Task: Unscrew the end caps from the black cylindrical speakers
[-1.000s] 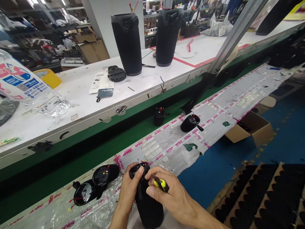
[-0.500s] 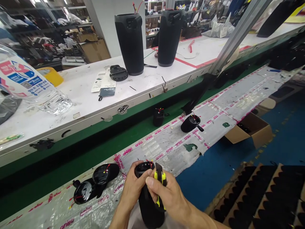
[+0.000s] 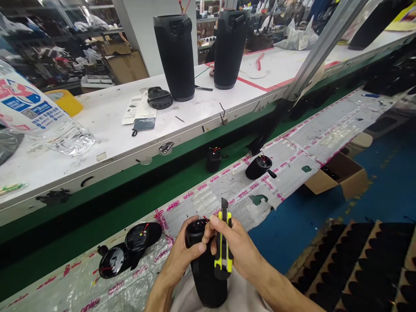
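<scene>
Single head-worn camera, looking forward and steeply down over the lap, hands close below, shelving far off

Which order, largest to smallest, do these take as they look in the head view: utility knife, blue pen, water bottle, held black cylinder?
1. Water bottle, though cut off by the picture's edge
2. Black cylinder, partly hidden by fingers
3. Utility knife
4. Blue pen

A see-through water bottle [image 3: 45, 113] is at the left of the frame, near a yellow roll of tape [image 3: 69, 103]. Little cards [image 3: 143, 119] lie on the white worktop [image 3: 110, 115]. At the upper right are a plastic bag [image 3: 299, 38] and a slanted metal pole [image 3: 320, 54]. A blue pen [image 3: 371, 95] lies at the right, higher up than an open brown box [image 3: 351, 177].
</scene>
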### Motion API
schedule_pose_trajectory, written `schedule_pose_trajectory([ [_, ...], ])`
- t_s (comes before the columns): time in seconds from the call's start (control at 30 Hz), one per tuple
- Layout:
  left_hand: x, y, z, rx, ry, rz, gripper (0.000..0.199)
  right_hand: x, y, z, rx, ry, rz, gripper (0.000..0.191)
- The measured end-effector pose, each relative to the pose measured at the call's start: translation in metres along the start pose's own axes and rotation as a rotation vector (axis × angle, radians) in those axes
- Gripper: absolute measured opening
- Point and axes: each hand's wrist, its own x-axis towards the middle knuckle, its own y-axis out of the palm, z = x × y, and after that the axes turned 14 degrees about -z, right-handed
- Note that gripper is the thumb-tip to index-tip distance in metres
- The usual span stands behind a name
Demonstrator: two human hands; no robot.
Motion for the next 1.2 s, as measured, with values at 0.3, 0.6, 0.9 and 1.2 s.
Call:
schedule_pose_trajectory([
  [0.3, 0.048, -0.008, 0.038, 0.167, -0.072, -0.28, 0.068, 0.05, 0.015, -0.022, -0.176, -0.056, -0.008, 0.044],
  [0.6, 0.1, -0.032, 0.097, 0.509, -0.1, -0.469, 0.035, 0.118, 0.035, -0.086, -0.308, 0.09, -0.114, 0.028],
  [0.9, 0.088, -0.037, 0.118, 0.576, 0.443, -0.45, 0.026, 0.128, 0.038, -0.098, -0.383, 0.131, -0.069, 0.023],
  [1.2, 0.083, -0.069, 0.13, 0.624, 0.578, -0.458, 0.027, 0.132, 0.002, -0.095, -0.266, 0.188, -0.284, 0.032],
])
